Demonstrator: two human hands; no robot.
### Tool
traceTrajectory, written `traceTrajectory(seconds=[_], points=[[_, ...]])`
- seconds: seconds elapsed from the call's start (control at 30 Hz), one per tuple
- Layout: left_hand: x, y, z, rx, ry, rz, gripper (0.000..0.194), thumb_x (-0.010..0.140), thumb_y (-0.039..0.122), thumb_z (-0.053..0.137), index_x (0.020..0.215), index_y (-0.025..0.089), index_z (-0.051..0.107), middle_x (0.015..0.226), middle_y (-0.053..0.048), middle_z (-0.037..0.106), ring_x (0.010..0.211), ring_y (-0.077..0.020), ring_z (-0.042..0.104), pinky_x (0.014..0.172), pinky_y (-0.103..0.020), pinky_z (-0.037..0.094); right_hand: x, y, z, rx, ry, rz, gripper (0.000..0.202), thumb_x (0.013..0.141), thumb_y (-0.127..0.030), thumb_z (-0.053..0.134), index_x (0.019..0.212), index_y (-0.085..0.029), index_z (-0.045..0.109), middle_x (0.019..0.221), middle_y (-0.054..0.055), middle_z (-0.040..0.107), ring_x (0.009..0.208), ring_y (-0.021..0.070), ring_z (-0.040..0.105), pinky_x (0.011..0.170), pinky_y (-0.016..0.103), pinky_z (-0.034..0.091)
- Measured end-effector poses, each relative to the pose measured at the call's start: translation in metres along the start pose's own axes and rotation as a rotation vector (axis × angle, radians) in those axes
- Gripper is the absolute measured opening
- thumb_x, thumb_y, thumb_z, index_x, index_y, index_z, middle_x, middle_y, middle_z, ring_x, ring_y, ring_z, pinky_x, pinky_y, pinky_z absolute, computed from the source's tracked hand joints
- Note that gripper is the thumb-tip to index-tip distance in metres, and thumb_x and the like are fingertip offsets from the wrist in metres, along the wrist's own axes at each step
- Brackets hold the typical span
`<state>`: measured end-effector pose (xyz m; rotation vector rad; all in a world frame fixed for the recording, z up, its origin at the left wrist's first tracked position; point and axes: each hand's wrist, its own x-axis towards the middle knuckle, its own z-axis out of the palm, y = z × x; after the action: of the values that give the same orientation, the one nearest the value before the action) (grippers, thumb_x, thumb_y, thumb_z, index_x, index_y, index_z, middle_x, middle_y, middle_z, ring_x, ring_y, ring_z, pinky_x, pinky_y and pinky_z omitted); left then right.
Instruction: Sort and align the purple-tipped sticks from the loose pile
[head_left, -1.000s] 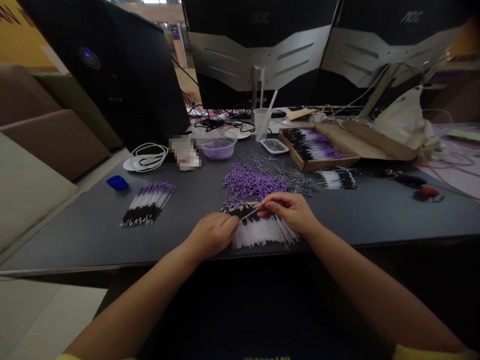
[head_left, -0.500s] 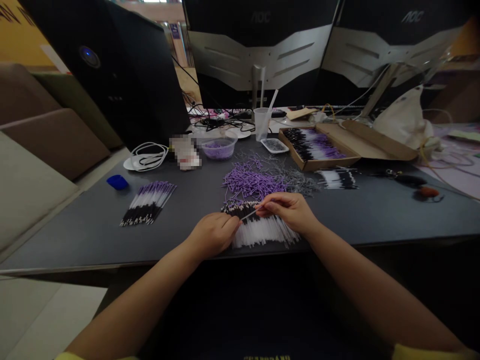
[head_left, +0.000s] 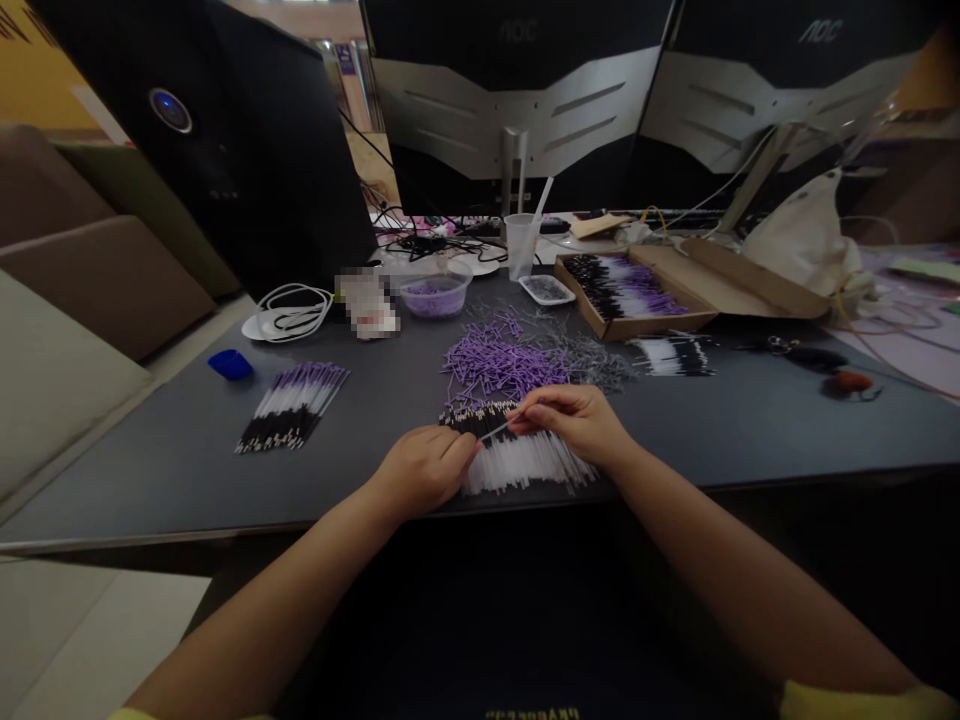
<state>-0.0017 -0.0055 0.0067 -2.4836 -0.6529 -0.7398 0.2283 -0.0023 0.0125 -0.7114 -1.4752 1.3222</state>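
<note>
A thin translucent tube [head_left: 495,431] stretches between my two hands, slanting up to the right. My left hand [head_left: 426,470] is closed in a pinch around its lower end, most of which the fingers hide. At the upper end the fingertips of my right hand [head_left: 576,418] pinch the tube, with a bit of purple showing among them. Beneath both hands lies a row of black-and-clear sticks [head_left: 517,465] with metallic tips. Just behind it is a heap of small purple pieces [head_left: 499,358], and thin grey clear pieces [head_left: 604,362] are scattered to its right.
On the left lie a bundle of purple-ended sticks [head_left: 294,405] and a blue object [head_left: 230,364]. Behind are a plastic bowl [head_left: 435,300], a small tray [head_left: 547,291], a cup [head_left: 519,250] and an open cardboard box [head_left: 660,325]. More sticks [head_left: 671,356] lie rightward.
Both hands keep almost the same pinch on the tube. A little more purple shows at my right fingertips. The whole view has shifted slightly.
</note>
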Motion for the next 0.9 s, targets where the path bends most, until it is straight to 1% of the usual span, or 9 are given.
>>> traceTrajectory(seconds=[0.23, 0.37, 0.4, 0.47, 0.53, 0.6, 0.67, 0.77, 0.9], points=[[-0.001, -0.003, 0.002, -0.052, -0.002, -0.073, 0.024, 0.093, 0.019, 0.045, 0.072, 0.016, 0.057, 0.058, 0.000, 0.054, 0.055, -0.0133, 0.050, 0.056, -0.026, 0.039, 0.001, -0.003, -0.003, -0.015, 0.021, 0.010, 0.014, 0.079, -0.031, 0.070, 0.087, -0.020, 0.073, 0.082, 0.004, 0.074, 0.073, 0.0151, 0.071, 0.073, 0.030, 0.059], [-0.002, -0.010, 0.002, -0.112, 0.029, -0.147, 0.021, 0.092, 0.020, 0.048, 0.077, 0.014, 0.061, 0.061, -0.001, 0.057, 0.056, -0.0130, 0.051, 0.058, -0.026, 0.040, 0.005, -0.015, -0.025, -0.061, 0.099, 0.006, 0.026, 0.079, -0.039, 0.068, 0.099, -0.021, 0.068, 0.105, 0.007, 0.070, 0.071, 0.0160, 0.070, 0.063, 0.029, 0.058], [-0.003, -0.012, 0.002, -0.123, 0.039, -0.168, 0.020, 0.092, 0.021, 0.049, 0.079, 0.014, 0.062, 0.061, -0.001, 0.057, 0.057, -0.0129, 0.050, 0.058, -0.026, 0.039, 0.006, -0.018, -0.035, -0.116, 0.159, 0.008, 0.027, 0.080, -0.041, 0.066, 0.099, -0.022, 0.067, 0.106, 0.006, 0.069, 0.066, 0.0146, 0.069, 0.059, 0.029, 0.057], [-0.003, -0.015, 0.002, -0.150, 0.045, -0.217, 0.017, 0.091, 0.022, 0.051, 0.082, 0.014, 0.063, 0.065, -0.002, 0.058, 0.061, -0.0133, 0.052, 0.060, -0.026, 0.041, 0.007, -0.025, -0.059, -0.364, 0.289, 0.028, 0.029, 0.080, -0.045, 0.063, 0.094, -0.020, 0.066, 0.092, 0.006, 0.071, 0.054, 0.0117, 0.062, 0.050, 0.026, 0.051], [-0.004, -0.016, 0.001, -0.171, 0.047, -0.264, 0.015, 0.090, 0.022, 0.052, 0.086, 0.015, 0.065, 0.073, -0.004, 0.061, 0.068, -0.0142, 0.054, 0.065, -0.026, 0.043, 0.006, -0.030, -0.084, -0.807, 0.344, 0.092, 0.026, 0.080, -0.042, 0.062, 0.088, -0.018, 0.067, 0.077, 0.004, 0.069, 0.053, 0.0136, 0.059, 0.052, 0.027, 0.047], [-0.004, -0.017, 0.002, -0.165, 0.061, -0.294, 0.016, 0.090, 0.022, 0.053, 0.093, 0.016, 0.067, 0.077, -0.005, 0.061, 0.073, -0.0147, 0.055, 0.068, -0.026, 0.044, 0.003, -0.033, -0.103, -1.251, 0.293, 0.154, 0.019, 0.080, -0.035, 0.060, 0.080, -0.017, 0.067, 0.081, 0.007, 0.069, 0.068, 0.0190, 0.062, 0.062, 0.030, 0.046], [-0.006, -0.017, 0.003, -0.133, 0.070, -0.297, 0.018, 0.090, 0.024, 0.054, 0.097, 0.016, 0.068, 0.073, -0.003, 0.059, 0.069, -0.0139, 0.054, 0.064, -0.025, 0.043, 0.001, -0.033, -0.114, -1.467, 0.187, 0.289, 0.019, 0.080, -0.034, 0.058, 0.076, -0.017, 0.066, 0.082, 0.008, 0.068, 0.076, 0.0216, 0.062, 0.066, 0.030, 0.043], [-0.007, -0.016, 0.004, -0.087, 0.063, -0.276, 0.019, 0.089, 0.024, 0.055, 0.099, 0.017, 0.069, 0.066, -0.001, 0.060, 0.061, -0.0123, 0.054, 0.059, -0.025, 0.042, 0.000, -0.031, -0.114, -1.480, 0.030, 0.480, 0.019, 0.079, -0.036, 0.059, 0.079, -0.018, 0.064, 0.080, 0.007, 0.069, 0.074, 0.0200, 0.062, 0.063, 0.028, 0.041], [-0.008, -0.015, 0.005, -0.048, 0.050, -0.219, 0.019, 0.089, 0.024, 0.055, 0.100, 0.016, 0.069, 0.066, 0.000, 0.065, 0.058, -0.0116, 0.059, 0.057, -0.025, 0.042, 0.001, -0.028, -0.107, -1.516, 0.008, 0.578, 0.016, 0.079, -0.033, 0.058, 0.080, -0.018, 0.063, 0.081, 0.008, 0.069, 0.074, 0.0202, 0.062, 0.061, 0.027, 0.039]])
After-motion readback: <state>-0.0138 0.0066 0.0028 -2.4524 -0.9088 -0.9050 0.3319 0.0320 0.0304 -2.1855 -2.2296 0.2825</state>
